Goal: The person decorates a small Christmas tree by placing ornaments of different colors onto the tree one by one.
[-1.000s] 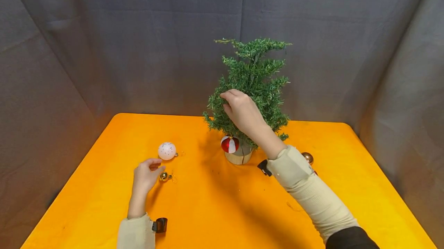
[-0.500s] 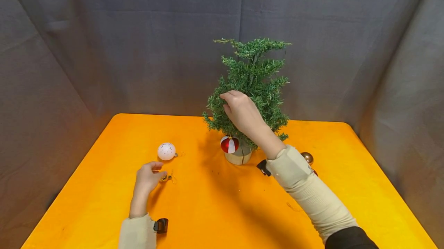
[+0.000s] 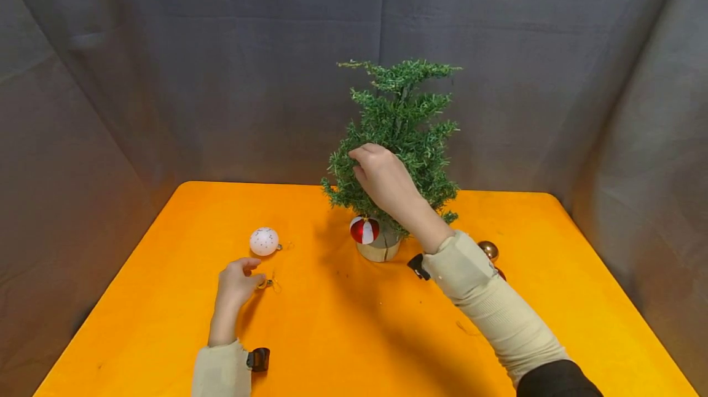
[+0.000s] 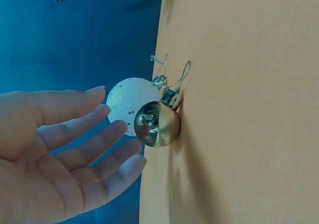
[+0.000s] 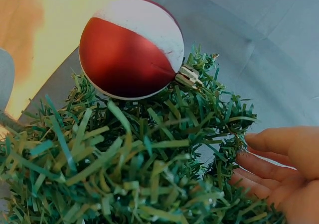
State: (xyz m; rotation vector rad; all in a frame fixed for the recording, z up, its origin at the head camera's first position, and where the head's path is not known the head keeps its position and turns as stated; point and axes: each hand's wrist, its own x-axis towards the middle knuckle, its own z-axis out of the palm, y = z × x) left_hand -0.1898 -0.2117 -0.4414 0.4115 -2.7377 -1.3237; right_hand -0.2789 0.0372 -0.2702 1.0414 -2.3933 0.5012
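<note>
A small artificial Christmas tree (image 3: 412, 117) stands on the orange table. From a low branch hangs a red-and-white bauble (image 3: 364, 230), large in the right wrist view. My right hand (image 3: 381, 176) is at the tree's left front, fingers bent; in the right wrist view thumb and fingers grip the tip of a green branch (image 5: 227, 117), partly hidden by needles. My left hand (image 3: 235, 286) hovers beside a small gold bauble (image 4: 157, 124), fingers loosely spread and thumb apart, nothing held. Behind the gold one lies a white speckled bauble (image 3: 263, 241).
A copper bauble (image 3: 488, 250) and part of a red one (image 3: 501, 273) lie to the right, partly behind my right sleeve. The tree's round wooden base (image 3: 379, 251) is mid-table. Grey cloth (image 3: 265, 90) surrounds the table at the back and sides.
My left hand has shifted slightly right toward the gold bauble, now covering most of it in the head view. The right hand keeps its place at the tree.
</note>
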